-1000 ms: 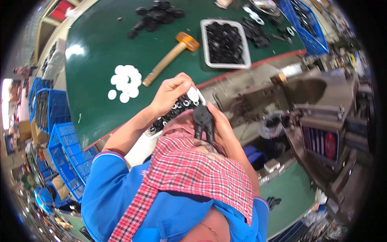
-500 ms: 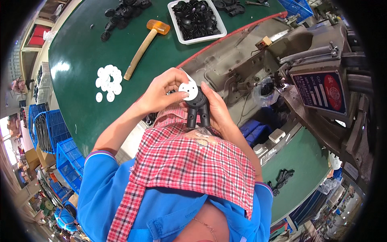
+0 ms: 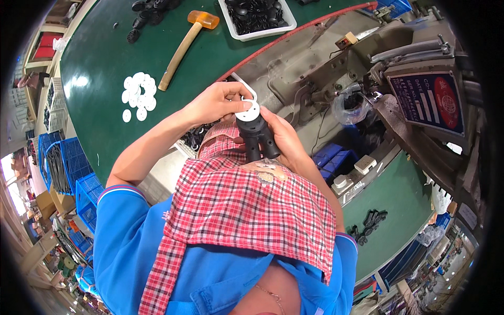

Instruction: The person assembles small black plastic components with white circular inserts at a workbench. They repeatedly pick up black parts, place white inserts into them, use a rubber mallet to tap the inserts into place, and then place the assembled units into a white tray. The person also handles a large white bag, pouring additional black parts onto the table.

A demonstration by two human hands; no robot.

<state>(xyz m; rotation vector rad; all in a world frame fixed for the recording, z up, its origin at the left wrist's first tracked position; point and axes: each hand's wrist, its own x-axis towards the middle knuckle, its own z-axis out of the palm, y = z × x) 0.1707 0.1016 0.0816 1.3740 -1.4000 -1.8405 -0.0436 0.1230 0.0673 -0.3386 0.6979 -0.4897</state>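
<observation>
My right hand [image 3: 283, 137] is wrapped round a black plastic part [image 3: 255, 137] with two tube-like legs pointing down toward my apron. On the round top of that part lies a white disc [image 3: 248, 112] with small holes. The thumb and fingers of my left hand [image 3: 223, 102] pinch the disc at its upper left edge. Fingers of the right hand behind the black part are mostly hidden. A loose pile of similar white discs [image 3: 137, 94] lies on the green table to the left.
A mallet [image 3: 186, 50] with a wooden handle and amber head lies on the green table [image 3: 100, 113]. Beyond it stand a white tray [image 3: 262, 34] of black pieces and a heap of black parts [image 3: 152, 14]. A large metal machine [image 3: 420, 84] is at the right, above blue bins [image 3: 336, 161].
The black part has tilted, its legs swinging slightly to the right. The white disc now sits more squarely over its round top, and both hands have moved slightly upward in the picture.
</observation>
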